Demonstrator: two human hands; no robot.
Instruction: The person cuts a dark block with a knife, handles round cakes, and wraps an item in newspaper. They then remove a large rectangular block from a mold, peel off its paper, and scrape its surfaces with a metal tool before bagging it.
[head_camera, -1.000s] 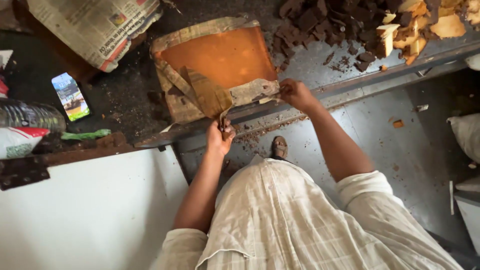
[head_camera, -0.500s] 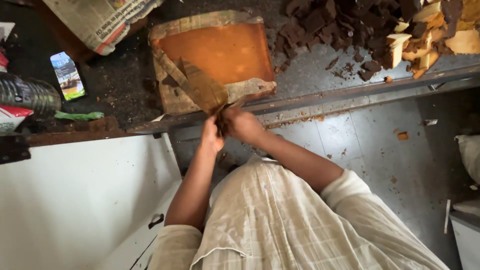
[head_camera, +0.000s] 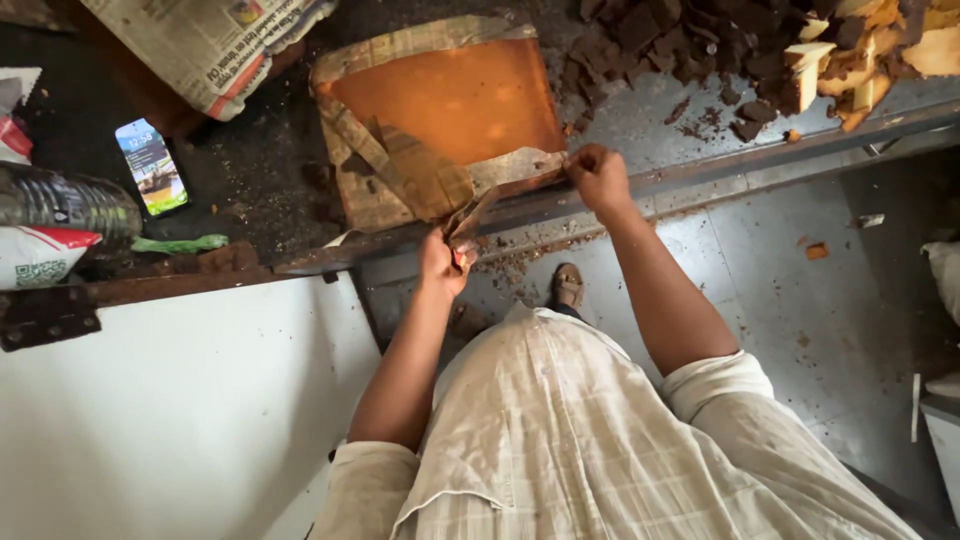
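Since half a second ago the right hand (head_camera: 598, 178) has moved away from the left hand (head_camera: 442, 262) and out to the near right corner of the orange slab (head_camera: 455, 100), where both were meeting at the counter's edge. The right fingers are now pinching the brown paper wrapping (head_camera: 420, 175) at that corner, holding it down so the sheet stays taut. The left fingers are gripping a loose strip of the same paper, pulling it off the slab's near edge toward the body. The slab is lying flat on the dark counter (head_camera: 250, 170), close to its front edge, within easy reach. A phone (head_camera: 151, 166) and a newspaper (head_camera: 200, 45) are lying to the left, well apart; dark crumbled chunks (head_camera: 690, 40) are piled to the right.
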